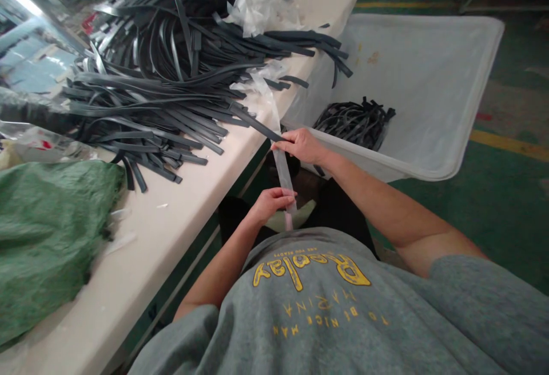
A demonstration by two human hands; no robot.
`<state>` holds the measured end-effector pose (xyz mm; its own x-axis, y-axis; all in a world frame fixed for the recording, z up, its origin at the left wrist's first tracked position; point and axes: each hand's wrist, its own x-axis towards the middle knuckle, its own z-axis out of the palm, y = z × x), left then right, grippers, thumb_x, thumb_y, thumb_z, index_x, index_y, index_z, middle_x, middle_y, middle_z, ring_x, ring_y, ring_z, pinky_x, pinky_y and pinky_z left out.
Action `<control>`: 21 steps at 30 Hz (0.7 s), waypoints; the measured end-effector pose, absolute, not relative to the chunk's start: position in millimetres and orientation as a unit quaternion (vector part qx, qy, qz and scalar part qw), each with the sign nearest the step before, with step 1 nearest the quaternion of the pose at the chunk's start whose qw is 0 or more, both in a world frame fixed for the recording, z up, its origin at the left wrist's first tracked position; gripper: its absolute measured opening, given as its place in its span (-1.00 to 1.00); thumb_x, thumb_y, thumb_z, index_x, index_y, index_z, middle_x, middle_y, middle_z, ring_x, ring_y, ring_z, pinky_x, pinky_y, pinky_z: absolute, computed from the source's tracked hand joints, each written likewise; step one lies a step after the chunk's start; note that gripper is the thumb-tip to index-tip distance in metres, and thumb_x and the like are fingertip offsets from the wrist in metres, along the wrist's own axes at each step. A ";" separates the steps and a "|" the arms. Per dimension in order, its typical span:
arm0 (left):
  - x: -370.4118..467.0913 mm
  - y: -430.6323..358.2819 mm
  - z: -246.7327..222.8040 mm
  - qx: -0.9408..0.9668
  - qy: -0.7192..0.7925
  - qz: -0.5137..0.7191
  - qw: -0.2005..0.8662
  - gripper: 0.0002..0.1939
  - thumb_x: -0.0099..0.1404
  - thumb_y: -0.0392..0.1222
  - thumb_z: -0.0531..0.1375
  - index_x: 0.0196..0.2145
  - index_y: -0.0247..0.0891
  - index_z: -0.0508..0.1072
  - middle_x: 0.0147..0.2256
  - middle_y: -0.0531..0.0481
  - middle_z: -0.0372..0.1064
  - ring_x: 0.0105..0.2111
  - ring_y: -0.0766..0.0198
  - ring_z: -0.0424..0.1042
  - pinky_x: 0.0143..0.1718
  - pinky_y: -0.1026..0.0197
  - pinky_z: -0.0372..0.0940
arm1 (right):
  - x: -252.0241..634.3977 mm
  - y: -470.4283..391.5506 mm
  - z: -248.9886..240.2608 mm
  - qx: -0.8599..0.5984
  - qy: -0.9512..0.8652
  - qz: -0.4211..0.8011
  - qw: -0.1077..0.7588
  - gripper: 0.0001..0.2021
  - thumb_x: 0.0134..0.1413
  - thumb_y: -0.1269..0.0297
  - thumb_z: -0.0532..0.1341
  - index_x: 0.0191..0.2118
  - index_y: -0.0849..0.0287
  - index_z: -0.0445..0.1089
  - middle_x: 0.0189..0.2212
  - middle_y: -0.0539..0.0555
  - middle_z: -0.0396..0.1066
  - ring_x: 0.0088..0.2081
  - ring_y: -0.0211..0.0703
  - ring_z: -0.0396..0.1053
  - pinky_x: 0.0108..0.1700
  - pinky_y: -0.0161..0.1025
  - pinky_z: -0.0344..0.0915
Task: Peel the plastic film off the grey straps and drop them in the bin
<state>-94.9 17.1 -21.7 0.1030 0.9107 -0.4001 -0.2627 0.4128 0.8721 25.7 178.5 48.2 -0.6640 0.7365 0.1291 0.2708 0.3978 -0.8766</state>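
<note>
Floor: green, crossed by a yellow line on the right; the background at upper left is blurred.
Table: a long cream table runs slantwise from lower left to upper right, its near edge beside the person.
Pile on the table: many flat dark strips, looped and tangled toward the back, their cut ends fanned toward the near edge; a few at the upper right jut past it.
Loose plastic: a crumpled heap of whitish film lies against the far right part of the pile.
Green bag: a creased green bag rests on the table at the left, touching some strip ends.
Bin: a large white bin stands just beyond the table's edge, on the person's right, with a bundle of dark strips inside, near its close wall.
Right hand: the right hand pinches the end of one dark strip, which stretches from the pile out over the table's edge.
Left hand: the left hand, lower and nearer the body, pinches a clear plastic band near its lower end.
Plastic band: it runs from the table down past the right fingertips to the left hand; whether the strip's tip is inside it or against it, I cannot tell.
Clothing: grey shirt with yellow lettering.
</note>
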 end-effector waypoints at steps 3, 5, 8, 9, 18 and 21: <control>-93.0 16.9 -22.9 0.352 0.499 0.398 0.684 -0.67 -0.03 -0.03 0.44 -0.36 -0.32 0.62 -0.47 -0.03 0.52 -0.52 0.39 0.36 -0.40 0.31 0.27 | 26.7 177.5 49.1 -0.311 -0.804 0.435 0.260 -0.66 0.07 0.09 0.19 -0.36 0.27 0.57 -0.59 -0.03 0.34 -0.56 -0.34 0.19 -0.49 -0.35 0.07; -91.5 18.5 -22.1 0.367 0.488 0.377 0.697 -0.66 -0.04 -0.01 0.44 -0.38 -0.32 0.63 -0.49 -0.03 0.51 -0.53 0.37 0.36 -0.39 0.30 0.29 | 27.2 177.4 49.2 -0.310 -0.807 0.430 0.261 -0.67 0.08 0.08 0.19 -0.35 0.27 0.57 -0.59 -0.03 0.33 -0.56 -0.33 0.19 -0.48 -0.35 0.08; -89.3 22.5 -20.1 0.344 0.485 0.370 0.714 -0.62 -0.11 0.02 0.47 -0.42 -0.33 0.62 -0.49 -0.07 0.53 -0.48 0.31 0.43 -0.33 0.26 0.33 | 30.3 177.8 47.9 -0.315 -0.794 0.443 0.271 -0.68 0.09 0.09 0.19 -0.33 0.26 0.56 -0.58 -0.03 0.34 -0.56 -0.33 0.22 -0.48 -0.35 0.13; -88.9 24.4 -19.4 0.319 0.487 0.386 0.716 -0.61 -0.14 0.01 0.49 -0.43 -0.34 0.62 -0.47 -0.10 0.54 -0.45 0.27 0.45 -0.30 0.24 0.35 | 33.1 177.4 47.6 -0.318 -0.781 0.458 0.281 -0.69 0.09 0.09 0.19 -0.29 0.25 0.55 -0.55 -0.01 0.37 -0.54 -0.32 0.25 -0.48 -0.36 0.17; -92.0 60.4 10.1 0.068 0.453 0.584 0.671 -0.79 0.18 -0.09 0.33 -0.41 -0.30 0.47 -0.39 -0.02 0.50 -0.35 0.30 0.52 -0.13 0.18 0.41 | 107.3 117.6 59.4 -0.448 -0.689 0.464 0.331 -0.62 0.23 0.00 0.08 -0.29 0.20 0.47 -0.44 0.05 0.49 -0.62 -0.31 0.29 -0.50 -0.32 0.22; -90.3 71.9 27.8 -0.006 0.426 0.613 0.665 -0.81 0.33 -0.12 0.20 -0.37 -0.29 0.46 -0.35 -0.01 0.51 -0.32 0.32 0.52 -0.08 0.19 0.41 | 125.2 80.8 56.9 -0.443 -0.757 0.391 0.280 -0.60 0.28 0.04 0.03 -0.43 0.17 0.43 -0.60 0.00 0.39 -0.62 -0.27 0.29 -0.45 -0.28 0.20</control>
<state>-90.3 71.9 27.8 -0.1146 0.8107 -0.5741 -0.8207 0.2483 0.5146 125.2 80.8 56.9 -0.4515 0.8889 0.0777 0.4519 0.3029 -0.8390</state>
